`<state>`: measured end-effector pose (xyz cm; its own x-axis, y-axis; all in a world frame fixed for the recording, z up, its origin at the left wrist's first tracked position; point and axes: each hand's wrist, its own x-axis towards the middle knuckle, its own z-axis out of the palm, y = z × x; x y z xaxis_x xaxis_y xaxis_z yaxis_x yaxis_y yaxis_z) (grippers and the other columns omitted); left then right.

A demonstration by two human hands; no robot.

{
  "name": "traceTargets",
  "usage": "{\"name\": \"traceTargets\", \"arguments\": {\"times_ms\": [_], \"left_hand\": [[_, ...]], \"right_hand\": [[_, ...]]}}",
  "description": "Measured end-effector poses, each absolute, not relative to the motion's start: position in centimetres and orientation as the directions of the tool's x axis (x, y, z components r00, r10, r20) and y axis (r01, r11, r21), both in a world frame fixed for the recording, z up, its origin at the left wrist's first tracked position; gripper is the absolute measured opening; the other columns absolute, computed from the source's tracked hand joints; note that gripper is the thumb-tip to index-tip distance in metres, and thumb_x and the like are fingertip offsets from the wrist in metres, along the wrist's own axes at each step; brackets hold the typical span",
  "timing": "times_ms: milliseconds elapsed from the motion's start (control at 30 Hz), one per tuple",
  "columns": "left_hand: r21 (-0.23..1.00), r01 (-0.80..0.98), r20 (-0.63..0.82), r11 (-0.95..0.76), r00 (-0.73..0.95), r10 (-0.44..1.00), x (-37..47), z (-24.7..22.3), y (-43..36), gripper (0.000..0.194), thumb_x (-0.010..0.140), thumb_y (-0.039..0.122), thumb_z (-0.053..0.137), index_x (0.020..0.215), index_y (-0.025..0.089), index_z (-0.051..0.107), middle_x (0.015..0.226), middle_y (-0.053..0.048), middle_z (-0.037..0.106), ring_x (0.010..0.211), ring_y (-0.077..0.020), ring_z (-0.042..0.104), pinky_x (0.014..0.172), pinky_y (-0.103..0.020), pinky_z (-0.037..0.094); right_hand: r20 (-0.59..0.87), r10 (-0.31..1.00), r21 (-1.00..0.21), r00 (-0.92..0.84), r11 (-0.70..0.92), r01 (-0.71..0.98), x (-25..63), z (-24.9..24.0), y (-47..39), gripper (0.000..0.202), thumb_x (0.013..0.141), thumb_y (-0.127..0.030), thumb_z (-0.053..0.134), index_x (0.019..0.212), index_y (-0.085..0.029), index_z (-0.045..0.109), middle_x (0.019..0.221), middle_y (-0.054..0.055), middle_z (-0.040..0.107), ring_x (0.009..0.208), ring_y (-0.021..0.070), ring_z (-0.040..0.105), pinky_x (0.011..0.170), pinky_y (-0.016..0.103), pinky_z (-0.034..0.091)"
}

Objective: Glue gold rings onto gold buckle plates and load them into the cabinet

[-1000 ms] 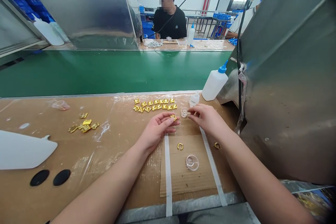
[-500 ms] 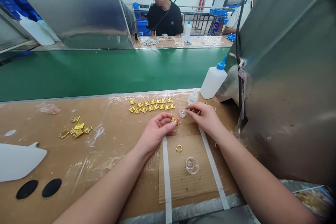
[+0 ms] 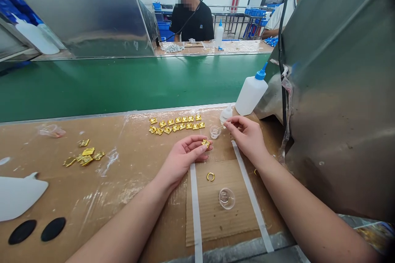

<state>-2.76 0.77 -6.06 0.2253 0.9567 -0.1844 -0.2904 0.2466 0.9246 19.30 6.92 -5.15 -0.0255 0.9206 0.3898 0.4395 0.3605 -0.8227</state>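
Note:
My left hand [image 3: 188,152] pinches a small gold-coloured square piece [image 3: 205,143] between thumb and fingers. Held in the fingertips of my right hand [image 3: 247,133] is a thin, pale stick [image 3: 220,127], its tip over or in a small clear cup [image 3: 214,132]; which of the two I cannot tell. Two rows of similar gold pieces [image 3: 175,128] lie beyond my left hand. Nearer me, a gold open ring [image 3: 210,176] and a larger clear cup [image 3: 226,199] rest on a cardboard sheet [image 3: 222,224].
A white squeeze bottle [image 3: 251,92] with blue nozzle and a smaller bottle [image 3: 226,114] stand at the back right. More gold pieces [image 3: 84,158] are heaped at left, near two black ovals [image 3: 53,229]. Metal panelling [image 3: 336,102] rises on the right. Across the green belt [image 3: 123,82] sits a person [image 3: 191,16].
My right hand has drawn slightly up and right from the small cup, and the thin stick now shows. My left hand keeps its gold piece almost in place. The view has shifted a little.

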Motion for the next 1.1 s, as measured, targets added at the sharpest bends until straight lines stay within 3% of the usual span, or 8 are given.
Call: {"name": "traceTargets", "arguments": {"times_ms": [133, 300, 600, 1100], "left_hand": [[0.92, -0.284, -0.204, 0.27, 0.241, 0.949, -2.7, -5.9, 0.8, 0.037, 0.087, 0.035, 0.086, 0.115, 0.017, 0.071, 0.121, -0.014, 0.077, 0.109, -0.0236, 0.075, 0.081, -0.027, 0.062], [0.92, -0.283, -0.194, 0.272, 0.274, 0.942, -2.8, -6.0, 0.8, 0.034, 0.088, 0.034, 0.084, 0.116, 0.018, 0.071, 0.122, -0.014, 0.076, 0.107, -0.0229, 0.075, 0.08, -0.026, 0.062], [0.919, -0.286, -0.178, 0.271, 0.312, 0.933, -3.0, -6.4, 0.8, 0.034, 0.089, 0.031, 0.084, 0.119, 0.02, 0.072, 0.121, -0.011, 0.076, 0.105, -0.0214, 0.075, 0.084, -0.026, 0.063], [0.926, -0.257, -0.189, 0.276, 0.317, 0.929, -3.0, -6.3, 0.8, 0.039, 0.087, 0.032, 0.086, 0.12, 0.018, 0.072, 0.113, -0.01, 0.077, 0.106, -0.0214, 0.074, 0.085, -0.025, 0.063]], "right_hand": [[0.363, 0.93, -0.878, 0.049, 0.324, 0.353, 18.9, -4.9, 6.2, 0.02, 0.093, -0.039, 0.073, 0.092, -0.019, 0.076, 0.078, 0.003, 0.072, 0.064, 0.015, 0.06, 0.058, 0.029, 0.048], [0.423, 0.9, -0.889, 0.104, 0.39, 0.238, 18.2, -3.8, 4.3, 0.017, 0.093, -0.038, 0.075, 0.093, -0.021, 0.074, 0.077, 0.003, 0.071, 0.062, 0.0141, 0.061, 0.054, 0.029, 0.048], [0.502, 0.859, -0.803, -0.102, 0.506, 0.316, 17.5, -3.5, 2.7, 0.005, 0.096, -0.028, 0.073, 0.092, -0.024, 0.074, 0.083, 0.0, 0.073, 0.067, 0.0125, 0.063, 0.06, 0.029, 0.052], [0.485, 0.862, -0.791, -0.146, 0.504, 0.347, 17.4, -3.7, 2.8, 0.011, 0.096, -0.031, 0.072, 0.092, -0.022, 0.073, 0.081, 0.001, 0.073, 0.068, 0.0129, 0.065, 0.058, 0.027, 0.051]]}}
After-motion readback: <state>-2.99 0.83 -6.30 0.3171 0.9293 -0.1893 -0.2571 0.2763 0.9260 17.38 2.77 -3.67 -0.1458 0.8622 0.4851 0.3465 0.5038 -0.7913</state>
